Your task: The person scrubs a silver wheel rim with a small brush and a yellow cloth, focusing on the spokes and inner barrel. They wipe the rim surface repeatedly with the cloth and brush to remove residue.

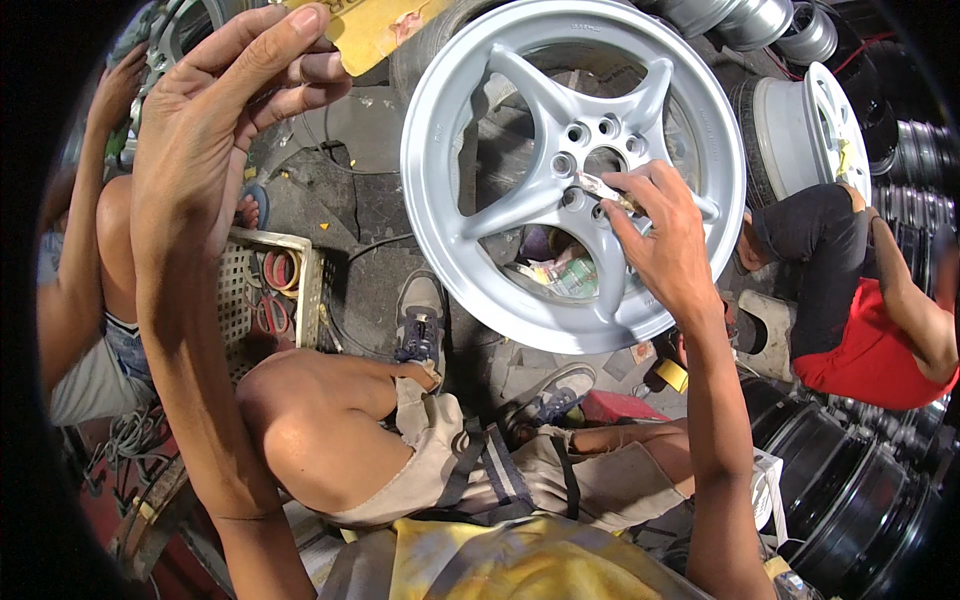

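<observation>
A silver-grey alloy wheel rim (432, 150) with several spokes faces me, its bolt holes ringing the centre bore. Raised at the upper left, my left hand (220, 110) pinches a yellow sheet (385, 32) with a torn edge between thumb and fingers; the picture's top edge cuts the sheet off. My right hand (662, 240) is closed around a small, slim whitish piece (598, 187), whose kind I cannot make out. Its tip lies over the wheel's hub, close to the bolt holes. The fingers partly hide that piece.
A cream plastic basket (318, 262) holding rolls of tape (281, 268) and red-handled scissors (270, 316) stands left of my knee. Co-workers sit on both sides, the right one in red beside another wheel (785, 135). Dark rims (850, 500) are stacked at right; a cable (385, 245) crosses the floor.
</observation>
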`<action>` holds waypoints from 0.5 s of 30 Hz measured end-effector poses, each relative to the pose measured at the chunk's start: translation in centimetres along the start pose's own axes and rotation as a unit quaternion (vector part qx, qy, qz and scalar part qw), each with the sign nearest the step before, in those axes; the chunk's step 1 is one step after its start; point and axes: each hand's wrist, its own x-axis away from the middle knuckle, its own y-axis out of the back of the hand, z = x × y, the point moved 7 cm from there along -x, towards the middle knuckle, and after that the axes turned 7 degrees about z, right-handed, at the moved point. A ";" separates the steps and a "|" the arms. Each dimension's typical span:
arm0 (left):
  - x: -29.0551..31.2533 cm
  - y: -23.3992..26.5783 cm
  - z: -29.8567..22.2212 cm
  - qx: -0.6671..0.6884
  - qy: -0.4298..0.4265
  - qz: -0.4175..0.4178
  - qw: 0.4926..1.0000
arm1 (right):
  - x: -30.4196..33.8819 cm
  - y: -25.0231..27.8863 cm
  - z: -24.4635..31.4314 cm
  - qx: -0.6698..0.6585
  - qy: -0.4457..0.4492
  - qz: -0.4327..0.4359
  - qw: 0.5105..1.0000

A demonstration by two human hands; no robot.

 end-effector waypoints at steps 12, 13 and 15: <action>-0.3 -0.8 0.4 0.023 -0.014 0.035 0.999 | -0.2 -0.7 -2.4 -0.192 -0.120 -0.015 0.974; -0.5 -0.9 0.4 0.020 -0.013 0.035 0.999 | -0.1 -1.0 -2.8 -0.207 -0.142 -0.004 0.968; -0.3 -0.9 0.3 0.015 -0.012 0.033 0.999 | 0.0 -1.6 -3.3 -0.240 -0.179 0.022 0.954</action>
